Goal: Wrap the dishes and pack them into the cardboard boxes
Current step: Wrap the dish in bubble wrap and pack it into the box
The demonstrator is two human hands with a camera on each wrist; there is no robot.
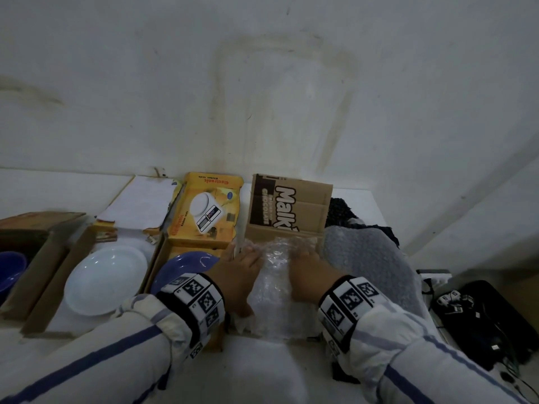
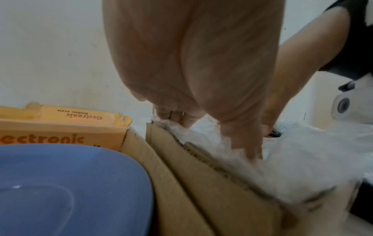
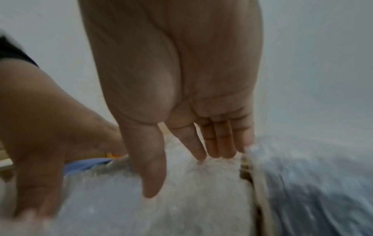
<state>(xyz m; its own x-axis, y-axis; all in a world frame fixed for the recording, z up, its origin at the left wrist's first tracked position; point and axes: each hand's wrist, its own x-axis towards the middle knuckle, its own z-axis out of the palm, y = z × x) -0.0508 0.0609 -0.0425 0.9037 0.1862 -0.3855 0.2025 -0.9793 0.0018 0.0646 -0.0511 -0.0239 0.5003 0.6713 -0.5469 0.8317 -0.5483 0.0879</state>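
Left hand (image 1: 239,275), right hand (image 1: 309,275): fingers straight, flat on bubble-wrapped bundle (image 1: 274,290), grasping nothing. Bundle inside box (image 1: 288,205), right of blue plate (image 1: 186,268). Best pressed evenly, gently; wrap kept tucked.

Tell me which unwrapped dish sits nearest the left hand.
The blue plate, tilted in the cardboard box right beside the left hand. The white plate lies farther left, and the blue bowl farthest.

Bubble wrap (image 1: 275,275) hides whatever dish lies under both hands.
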